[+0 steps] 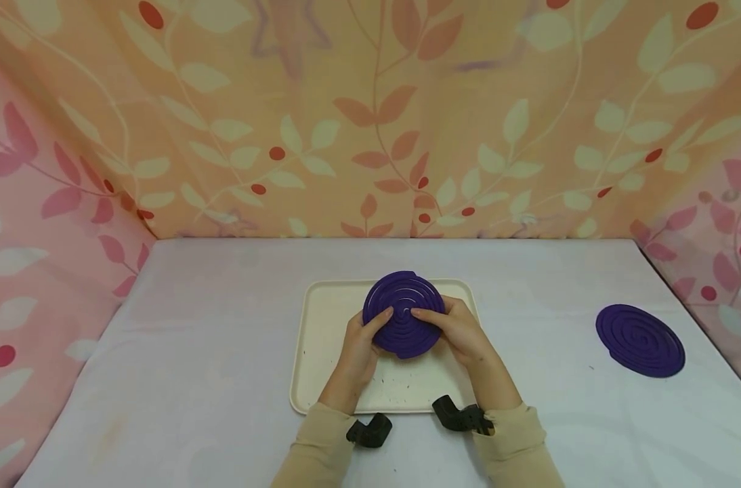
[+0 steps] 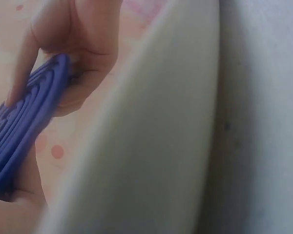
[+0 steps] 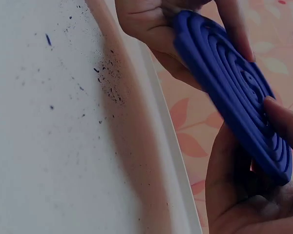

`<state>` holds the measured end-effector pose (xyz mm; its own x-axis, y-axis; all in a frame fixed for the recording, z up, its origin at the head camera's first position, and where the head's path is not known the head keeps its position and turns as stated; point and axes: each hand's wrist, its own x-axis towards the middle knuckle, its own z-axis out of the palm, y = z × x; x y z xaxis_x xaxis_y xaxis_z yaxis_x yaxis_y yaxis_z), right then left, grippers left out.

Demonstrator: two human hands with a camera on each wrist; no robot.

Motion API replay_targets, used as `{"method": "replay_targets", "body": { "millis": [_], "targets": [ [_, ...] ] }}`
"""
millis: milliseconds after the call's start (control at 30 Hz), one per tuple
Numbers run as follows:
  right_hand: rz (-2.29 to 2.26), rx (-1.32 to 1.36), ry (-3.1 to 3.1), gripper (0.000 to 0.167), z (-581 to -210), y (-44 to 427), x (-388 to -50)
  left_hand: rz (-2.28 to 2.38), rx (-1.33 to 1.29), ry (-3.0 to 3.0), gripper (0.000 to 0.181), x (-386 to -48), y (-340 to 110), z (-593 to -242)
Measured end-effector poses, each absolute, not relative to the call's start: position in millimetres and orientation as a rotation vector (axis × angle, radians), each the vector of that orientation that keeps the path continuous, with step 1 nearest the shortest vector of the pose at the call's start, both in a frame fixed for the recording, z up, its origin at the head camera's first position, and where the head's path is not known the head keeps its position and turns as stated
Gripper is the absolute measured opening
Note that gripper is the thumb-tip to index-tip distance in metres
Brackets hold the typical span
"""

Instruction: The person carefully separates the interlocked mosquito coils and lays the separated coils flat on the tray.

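Note:
Both hands hold a purple spiral disc (image 1: 404,332), ridged in coils from rim to centre, above a cream tray. My left hand (image 1: 360,346) grips its left side, the thumb lying on the coiled face and the fingers behind. On the right side my right hand (image 1: 465,333) pinches it the same way, its thumb near the centre. The wrist views show the disc (image 3: 229,83) edge-on and tilted, with fingers behind it. A second purple spiral disc (image 1: 641,341) lies flat on the table at the right, apart from both hands.
The cream tray (image 1: 322,366) stands under the hands, with small dark crumbs (image 3: 112,73) scattered on it. A white cloth covers the table (image 1: 194,352). Patterned curtains (image 1: 370,135) close off the back and sides. Each wrist wears a black camera mount (image 1: 370,431).

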<state>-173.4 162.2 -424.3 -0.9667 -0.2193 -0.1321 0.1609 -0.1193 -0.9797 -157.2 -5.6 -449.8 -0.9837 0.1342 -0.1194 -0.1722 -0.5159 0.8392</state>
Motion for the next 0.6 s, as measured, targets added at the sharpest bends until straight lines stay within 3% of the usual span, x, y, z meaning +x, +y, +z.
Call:
{"method": "replay_targets", "body": {
  "millis": [233,600],
  "targets": [
    [-2.215,-0.045,1.870,0.027,-422.8,163.5,-174.1,2.512,-0.032,1.462,0.043,-157.6,-5.0,-450.2],
    [-2.170,-0.010,1.936,0.028,-426.3,161.7,-174.5,2.453,0.004,1.493,0.040,-157.2,-5.0,-455.6]
  ]
}}
